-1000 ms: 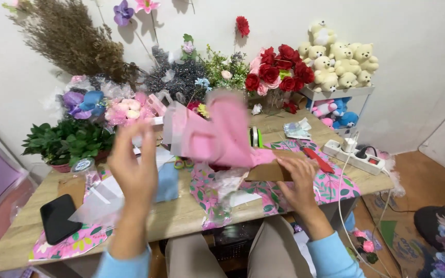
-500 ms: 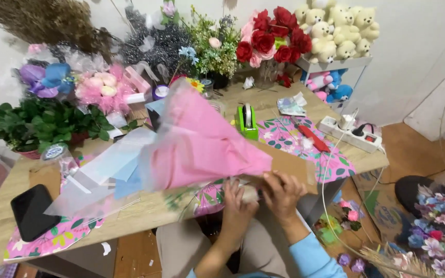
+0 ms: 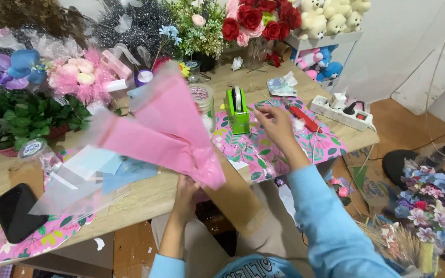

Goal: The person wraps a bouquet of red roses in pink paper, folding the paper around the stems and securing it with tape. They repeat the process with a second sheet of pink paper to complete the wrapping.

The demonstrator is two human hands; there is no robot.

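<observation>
A pink paper-wrapped bouquet (image 3: pixel 166 136) fills the centre of the frame, tilted with its wide mouth toward the upper left and its narrow stem end low, where the left hand (image 3: pixel 185 191) is closed around it from below, over the near edge of the table (image 3: pixel 145 198). The right hand (image 3: pixel 275 126) hangs open, fingers loosely spread, above the floral sheet (image 3: pixel 284 149), just right of the green tape dispenser (image 3: pixel 238 110) and near a red tool (image 3: pixel 301 116). Judged from this, the grip at the neck needs to stay firm and low so the wrap keeps its cone while the free hand works; a loose hold could let the paper splay. A black phone (image 3: pixel 14 211) lies at lower left, potted greenery (image 3: pixel 21 118) at left, red roses (image 3: pixel 251 20) along the top, a power strip (image 3: pixel 341 112) at right.
</observation>
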